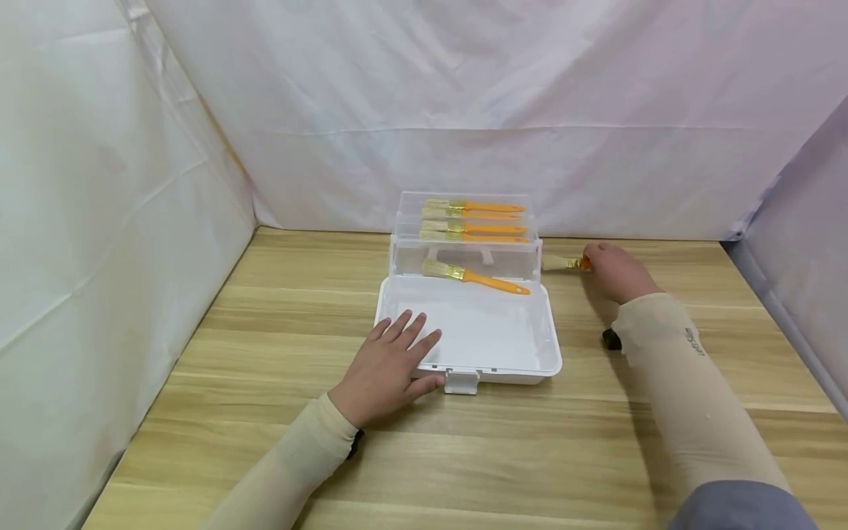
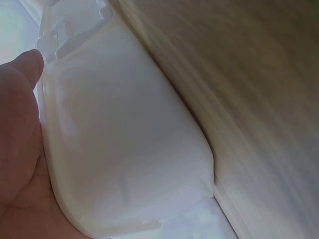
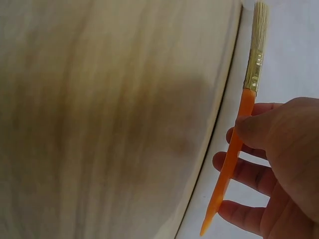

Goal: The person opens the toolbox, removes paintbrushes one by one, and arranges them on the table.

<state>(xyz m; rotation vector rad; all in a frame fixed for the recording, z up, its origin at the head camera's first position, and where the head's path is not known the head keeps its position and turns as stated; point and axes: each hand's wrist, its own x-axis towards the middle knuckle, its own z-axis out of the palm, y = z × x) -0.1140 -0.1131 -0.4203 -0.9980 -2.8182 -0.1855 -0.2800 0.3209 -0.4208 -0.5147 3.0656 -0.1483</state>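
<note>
A white box (image 1: 553,346) stands with its lid up and its clear trays folded out behind. Several orange-handled brushes (image 1: 493,229) lie in those upper trays, and one more brush (image 1: 497,283) lies slanted in the lowest tray. The left hand (image 1: 391,364) rests spread on the box's front left rim, its thumb by the clear latch (image 1: 461,382). Right of the box, the right hand (image 1: 619,272) pinches a brush (image 3: 232,154) by its orange handle, thumb on one side and fingers behind, bristles pointing left in the head view.
The wooden table (image 1: 318,471) extends around the box. White cloth (image 1: 464,88) hangs behind it and at the left side (image 1: 99,221), with more cloth at the right. Each wrist carries a small black device.
</note>
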